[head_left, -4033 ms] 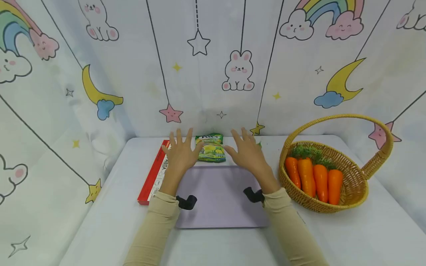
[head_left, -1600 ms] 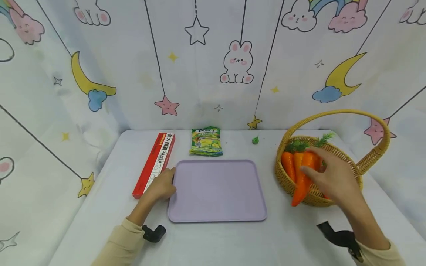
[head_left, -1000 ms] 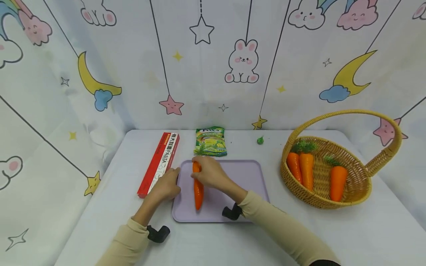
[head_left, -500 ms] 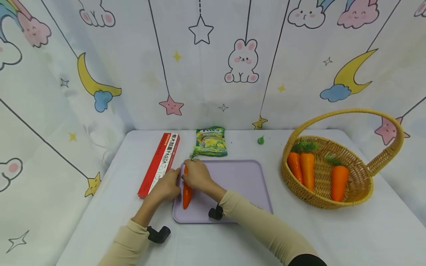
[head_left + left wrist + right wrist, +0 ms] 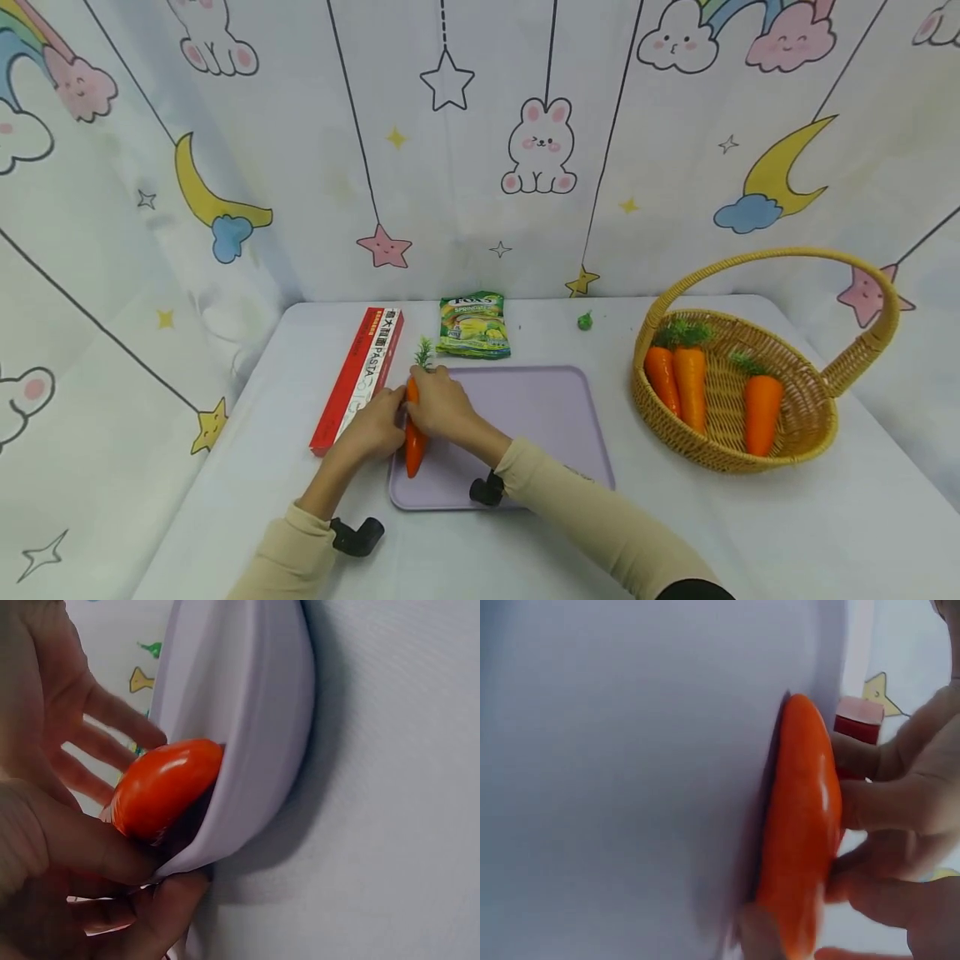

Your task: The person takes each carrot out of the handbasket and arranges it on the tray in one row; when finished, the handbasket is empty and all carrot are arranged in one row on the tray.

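On the left side of the lilac tray (image 5: 525, 433) an orange carrot (image 5: 416, 450) with a green leafy top lies lengthwise, its tip toward me. My right hand (image 5: 442, 404) grips it near the top, thumb and fingers on either side. My left hand (image 5: 377, 425) pinches the tray's left rim; in the left wrist view its thumb is above the rim (image 5: 277, 727) and its fingers are below. The carrot (image 5: 169, 784) sits just inside that rim. In the right wrist view the carrot (image 5: 802, 817) shows along its length, close over the tray floor.
A wicker basket (image 5: 810, 433) with a tall handle stands on the right, holding three carrots (image 5: 693, 387). Left of the tray lies a red and white pasta box (image 5: 352, 387). Behind it are a green candy bag (image 5: 474, 327) and a small green item (image 5: 585, 321).
From hovering open over the tray, my left hand took the rim. My right hand took a carrot from the basket, carried it left onto the tray and shifted it toward the left rim.
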